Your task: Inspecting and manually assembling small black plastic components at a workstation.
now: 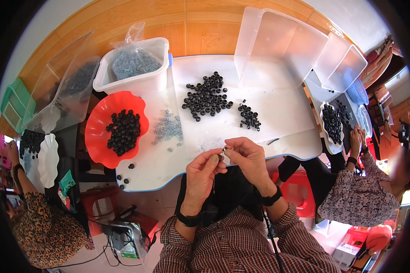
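My left hand (201, 170) is closed in a pinch on a small black bead-like round part (221, 158), close to the table's near edge. Touching it from the right, the thumb and fingers of my right hand (248, 158) pinch something tiny at the part's top; the fingers mostly hide it. Beyond my hands lie a large pile of black round parts (207, 98) and a smaller pile of smaller black pieces (249, 118). To the left, a spread of tiny clear-bluish pieces (167, 127) covers part of the white table (278, 109).
A red wavy-edged bowl (95, 141) holds more black parts. Behind it stands a white tub (136, 84) with a bag of bluish pieces (134, 63). A clear plastic bin (278, 50) is at the back right. Co-workers sit on both sides; a thin dark strip (273, 141) lies nearby.
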A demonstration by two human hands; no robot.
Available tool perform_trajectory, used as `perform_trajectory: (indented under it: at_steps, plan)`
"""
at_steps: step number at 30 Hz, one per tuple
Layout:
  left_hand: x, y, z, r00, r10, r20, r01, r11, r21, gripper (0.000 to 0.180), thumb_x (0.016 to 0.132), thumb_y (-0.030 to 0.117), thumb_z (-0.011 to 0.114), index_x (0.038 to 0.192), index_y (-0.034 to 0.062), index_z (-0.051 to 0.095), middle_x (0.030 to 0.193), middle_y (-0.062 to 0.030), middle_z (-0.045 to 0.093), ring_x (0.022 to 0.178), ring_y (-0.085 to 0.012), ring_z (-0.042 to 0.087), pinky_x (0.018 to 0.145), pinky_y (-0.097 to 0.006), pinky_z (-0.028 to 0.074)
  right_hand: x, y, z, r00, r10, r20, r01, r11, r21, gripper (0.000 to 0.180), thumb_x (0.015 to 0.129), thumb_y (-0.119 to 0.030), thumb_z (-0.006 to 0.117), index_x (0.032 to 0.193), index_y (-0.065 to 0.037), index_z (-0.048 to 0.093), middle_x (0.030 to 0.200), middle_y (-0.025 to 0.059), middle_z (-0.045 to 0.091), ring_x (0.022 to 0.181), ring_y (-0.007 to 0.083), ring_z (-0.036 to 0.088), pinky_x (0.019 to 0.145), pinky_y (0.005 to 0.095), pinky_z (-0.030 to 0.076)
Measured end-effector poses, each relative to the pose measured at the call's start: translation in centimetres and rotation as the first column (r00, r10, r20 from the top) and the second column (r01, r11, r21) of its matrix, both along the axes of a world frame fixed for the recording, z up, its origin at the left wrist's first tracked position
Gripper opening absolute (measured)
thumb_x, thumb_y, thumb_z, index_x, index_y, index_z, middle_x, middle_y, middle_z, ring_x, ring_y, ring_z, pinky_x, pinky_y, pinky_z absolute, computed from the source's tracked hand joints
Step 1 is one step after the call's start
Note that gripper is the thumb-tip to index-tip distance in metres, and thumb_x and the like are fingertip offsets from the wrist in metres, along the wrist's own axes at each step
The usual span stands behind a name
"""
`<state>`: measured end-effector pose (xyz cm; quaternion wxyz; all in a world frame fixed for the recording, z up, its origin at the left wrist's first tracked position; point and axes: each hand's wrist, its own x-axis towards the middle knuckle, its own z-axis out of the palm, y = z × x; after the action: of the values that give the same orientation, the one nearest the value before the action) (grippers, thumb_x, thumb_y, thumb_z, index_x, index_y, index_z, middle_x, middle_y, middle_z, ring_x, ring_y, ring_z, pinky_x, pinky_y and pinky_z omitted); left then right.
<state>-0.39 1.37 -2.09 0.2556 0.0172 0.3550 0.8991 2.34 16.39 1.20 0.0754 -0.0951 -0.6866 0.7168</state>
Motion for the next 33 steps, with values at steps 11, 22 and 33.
perform_trajectory:
  at_steps: [11, 22, 33]
  plan:
    - [-0.3, -0.2, 0.2, 0.993, -0.017, 0.116, 0.006, 0.995, 0.1, 0.024, 0.098, 0.011, 0.054, 0.115, -0.0039, 0.061, 0.091, -0.0087, 0.065, 0.077, -0.015, 0.063, 0.071, -0.027, 0.054, 0.1, -0.4, 0.2, 0.995, 0.003, -0.097, -0.013, 0.995, -0.098, 0.017, 0.089, 0.003, 0.062, 0.104, -0.004, 0.066, 0.083, -0.003, 0.06, 0.066, 0.0015, 0.053, 0.059, 0.0173, 0.044]
    - [-0.2, -0.3, 0.5, 0.994, -0.018, 0.112, 0.005, 0.994, 0.111, 0.023, 0.099, 0.012, 0.053, 0.113, -0.0033, 0.062, 0.093, -0.01, 0.068, 0.079, -0.0154, 0.067, 0.073, -0.027, 0.058, 0.4, -0.9, -0.2, 0.987, 0.054, -0.149, -0.077, 0.985, -0.154, 0.018, 0.089, 0.003, 0.062, 0.107, -0.002, 0.063, 0.088, 0.0013, 0.063, 0.079, 0.0068, 0.063, 0.071, 0.0205, 0.052]
    - [0.1, -0.2, 0.8, 0.998, 0.046, 0.031, -0.046, 0.999, 0.008, 0.022, 0.098, 0.011, 0.055, 0.112, -0.0036, 0.062, 0.092, -0.0101, 0.067, 0.078, -0.0149, 0.066, 0.073, -0.028, 0.058, 0.5, -1.1, 0.0, 0.993, 0.054, -0.106, -0.075, 0.977, -0.201, 0.019, 0.09, 0.003, 0.061, 0.11, 0.001, 0.063, 0.09, 0.0025, 0.064, 0.079, 0.0077, 0.062, 0.071, 0.0216, 0.052]
